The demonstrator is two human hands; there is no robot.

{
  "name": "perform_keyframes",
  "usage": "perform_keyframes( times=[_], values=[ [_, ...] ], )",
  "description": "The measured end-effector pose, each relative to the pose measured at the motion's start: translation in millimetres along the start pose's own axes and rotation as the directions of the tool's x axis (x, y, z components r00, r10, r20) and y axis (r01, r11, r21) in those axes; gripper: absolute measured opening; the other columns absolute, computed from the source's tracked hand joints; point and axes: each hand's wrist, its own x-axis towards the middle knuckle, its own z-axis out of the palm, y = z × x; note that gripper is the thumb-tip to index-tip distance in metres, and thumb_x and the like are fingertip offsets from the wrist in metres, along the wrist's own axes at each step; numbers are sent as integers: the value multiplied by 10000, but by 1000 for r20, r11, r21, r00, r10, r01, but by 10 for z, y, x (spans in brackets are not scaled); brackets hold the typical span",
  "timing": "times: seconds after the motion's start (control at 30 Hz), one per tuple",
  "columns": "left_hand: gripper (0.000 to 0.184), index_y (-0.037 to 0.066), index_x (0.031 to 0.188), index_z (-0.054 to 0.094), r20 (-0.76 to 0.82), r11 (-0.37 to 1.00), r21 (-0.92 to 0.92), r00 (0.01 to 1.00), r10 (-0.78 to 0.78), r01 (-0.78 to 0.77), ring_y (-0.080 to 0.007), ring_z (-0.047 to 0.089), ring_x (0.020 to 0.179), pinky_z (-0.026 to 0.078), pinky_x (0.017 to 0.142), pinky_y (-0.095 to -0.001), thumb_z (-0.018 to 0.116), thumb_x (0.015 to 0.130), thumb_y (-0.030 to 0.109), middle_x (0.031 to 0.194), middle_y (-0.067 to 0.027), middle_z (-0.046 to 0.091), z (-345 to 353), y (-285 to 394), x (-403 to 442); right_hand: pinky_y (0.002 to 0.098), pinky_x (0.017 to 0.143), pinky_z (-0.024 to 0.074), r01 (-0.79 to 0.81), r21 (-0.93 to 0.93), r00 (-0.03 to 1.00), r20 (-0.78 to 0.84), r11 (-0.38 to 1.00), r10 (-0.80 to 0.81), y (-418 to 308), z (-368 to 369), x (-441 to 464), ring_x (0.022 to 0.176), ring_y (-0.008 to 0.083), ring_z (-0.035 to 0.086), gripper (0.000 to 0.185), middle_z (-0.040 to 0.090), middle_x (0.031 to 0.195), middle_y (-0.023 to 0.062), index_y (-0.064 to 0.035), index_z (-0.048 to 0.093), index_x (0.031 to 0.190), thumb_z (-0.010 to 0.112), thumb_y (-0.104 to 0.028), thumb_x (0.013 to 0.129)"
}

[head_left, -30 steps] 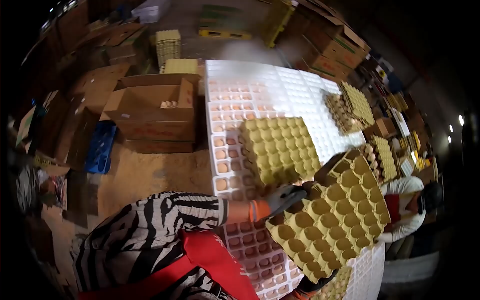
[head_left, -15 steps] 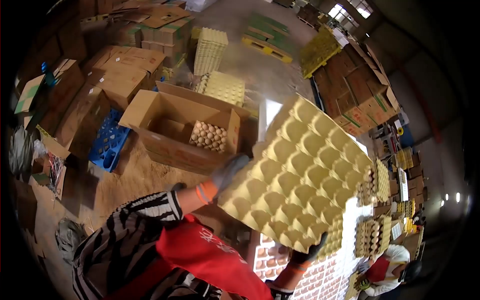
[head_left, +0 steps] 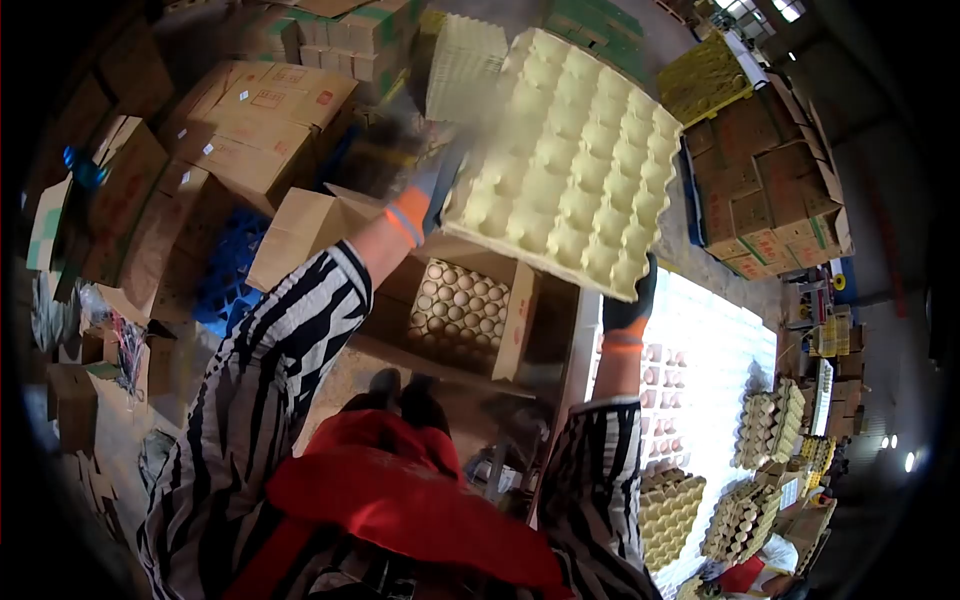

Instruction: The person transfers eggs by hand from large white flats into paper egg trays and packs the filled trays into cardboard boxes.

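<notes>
Both my hands grip a pale yellow pulp egg tray [head_left: 575,165] with no eggs in its cups, held up and tilted in front of me. My left hand [head_left: 440,190], in a grey glove with an orange cuff, is closed on its left edge. On the lower right corner my right hand [head_left: 630,298], in a dark glove with an orange cuff, is closed too; its fingers are partly hidden. Below the tray stands an open cardboard box [head_left: 515,330] holding a layer of eggs [head_left: 460,305] on one side.
To the right a bright white table [head_left: 700,350] bears eggs and stacked egg trays [head_left: 670,510]. Taped cartons [head_left: 255,125] and a blue plastic pallet [head_left: 230,265] stand left. More cartons [head_left: 765,170] are stacked at the right. A co-worker [head_left: 765,570] is at the lower right.
The egg tray has moved up and away from me, over the box's far side, and its tilt has changed. My arms are stretched further out. The view has shifted.
</notes>
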Motion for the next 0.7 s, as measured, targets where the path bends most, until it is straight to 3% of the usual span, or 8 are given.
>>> perform_keyframes(
  times=[0.1,0.17,0.3,0.33,0.47,0.53,0.6,0.7],
  values=[
    [467,75,1489,432,34,1000,-9,999,-28,28,-231,551,1288,445,1096,-398,415,1077,294,1461,-86,526,-214,-55,627,338,1005,448,-7,157,999,45,988,0,681,220,557,1202,197,540,540,563,1333,104,4,450,1392,661,-101,907],
    [468,75,1489,432,59,999,-24,997,-47,48,-233,553,1286,446,1094,-398,412,1078,296,1460,-88,527,-342,-167,1023,336,976,495,143,-93,989,-33,985,-146,1010,480,795,1135,177,580,324,604,1268,62,-51,528,1325,484,-32,1004],
    [470,74,1490,431,86,990,-82,990,-112,119,-237,556,1281,448,1092,-399,408,1078,300,1459,-92,529,-617,-702,1672,312,964,481,-109,196,994,13,975,109,1739,563,987,1108,159,584,343,627,1224,55,-32,547,1281,611,-45,945],
    [471,74,1490,430,82,986,-98,989,-127,135,-238,557,1280,449,1091,-399,407,1079,301,1458,-93,530,-692,-854,1803,319,968,483,-228,457,968,16,860,249,1958,598,1007,1107,164,588,340,627,1224,59,-32,546,1287,602,-53,952],
    [491,72,1483,439,-33,966,-181,980,-194,185,-254,568,1268,463,1072,-412,421,1071,340,1453,-104,534,-977,-1403,2097,333,980,481,-324,509,939,73,797,335,3121,664,962,1128,176,593,371,636,1245,76,-38,554,1311,619,-118,954],
    [493,71,1483,440,-92,955,-189,964,-250,230,-255,569,1267,464,1070,-413,422,1071,342,1452,-105,535,-1094,-1593,2149,338,981,491,-515,640,815,159,570,558,3741,723,944,1118,186,611,382,651,1239,67,-45,580,1308,591,-239,979],
    [495,71,1482,440,-142,945,-194,946,-292,263,-255,569,1266,465,1069,-414,423,1070,344,1451,-105,536,-1168,-1716,2167,344,990,493,-828,534,332,227,168,916,3409,802,1169,1099,213,634,446,677,1226,59,-65,619,1301,500,-387,1016],
    [497,70,1482,440,-187,935,-190,924,-334,300,-255,570,1265,466,1067,-415,425,1069,347,1450,-105,537,-1225,-1801,2208,348,1018,474,-806,501,462,203,314,863,3654,704,1049,1153,232,611,469,654,1272,74,-71,587,1335,488,-406,1022]
  ],
)
